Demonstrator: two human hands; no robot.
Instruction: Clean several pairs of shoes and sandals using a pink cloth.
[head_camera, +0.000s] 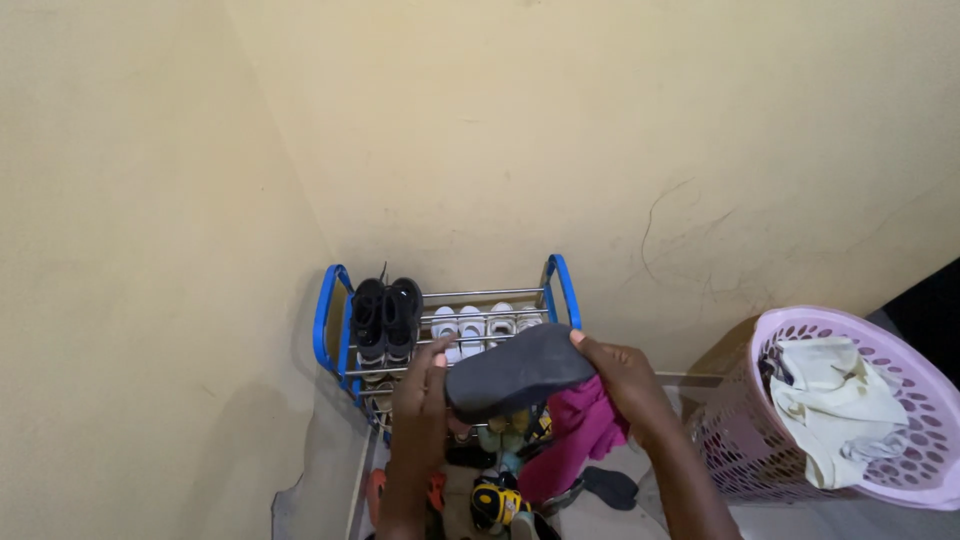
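Grey shoe (520, 372) gripped by left hand (422, 400), right hand (625, 385); blue rack (330, 310), cream walls.

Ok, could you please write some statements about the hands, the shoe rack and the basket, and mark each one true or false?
1. Both hands hold one dark grey shoe by its ends. True: the left hand grips one end, the right hand the other.
2. The shoe rack has red side frames. False: the frames are blue, with metal bars.
3. A black pair of shoes sits on the top shelf beside white shoes. True.
4. The laundry basket is green and holds nothing. False: it is pale purple and holds a light-coloured cloth.
5. The basket stands left of the rack. False: it stands on the right.
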